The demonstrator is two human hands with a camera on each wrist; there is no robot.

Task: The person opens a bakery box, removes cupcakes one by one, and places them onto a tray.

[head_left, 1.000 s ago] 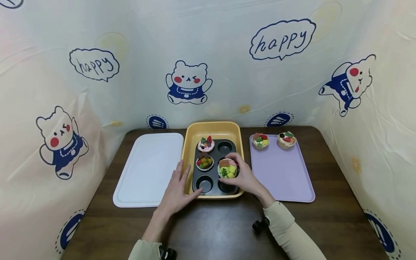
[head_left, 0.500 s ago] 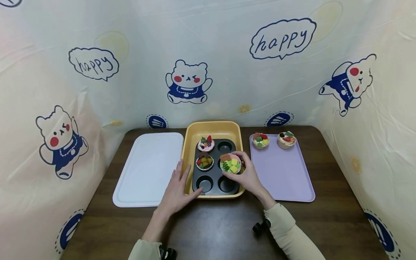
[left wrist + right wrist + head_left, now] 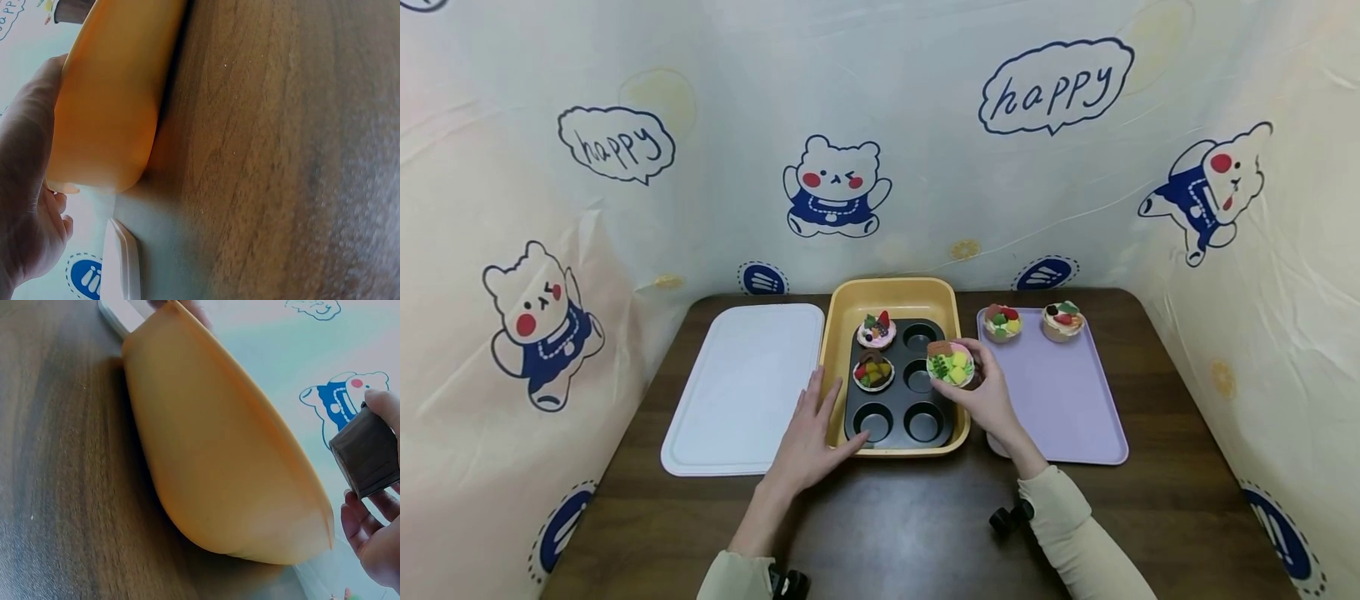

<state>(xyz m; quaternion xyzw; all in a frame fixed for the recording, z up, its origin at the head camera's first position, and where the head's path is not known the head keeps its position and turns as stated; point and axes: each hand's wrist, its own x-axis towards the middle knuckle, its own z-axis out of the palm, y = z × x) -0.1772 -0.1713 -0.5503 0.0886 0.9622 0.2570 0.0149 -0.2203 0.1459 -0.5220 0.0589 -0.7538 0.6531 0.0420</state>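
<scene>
My right hand (image 3: pixel 988 400) pinches a toy cupcake (image 3: pixel 951 364) topped with yellow cubes and green bits, over the right edge of the muffin tin (image 3: pixel 898 398). In the right wrist view the cupcake's brown cup (image 3: pixel 367 453) shows between thumb and fingers, above the yellow tray (image 3: pixel 212 437). With fingers spread, my left hand (image 3: pixel 808 432) rests at the tray's left front rim. The left wrist view shows that hand against the tray's side. Two more cupcakes sit in the tin's left column: a pink one (image 3: pixel 876 331) at the back and a brown one (image 3: pixel 873 372) in the middle.
A white tray (image 3: pixel 741 392) lies on the wooden table (image 3: pixel 895 525) to the left. On the right is a lilac tray (image 3: pixel 1056 408). Its back edge carries a cupcake with red and green topping (image 3: pixel 1002 323) and a cream-topped cupcake (image 3: pixel 1062 322).
My right hand has lifted the cupcake from the tin's right column and moved it right and back, uncovering the cups beneath. The left hand has stayed in place.
</scene>
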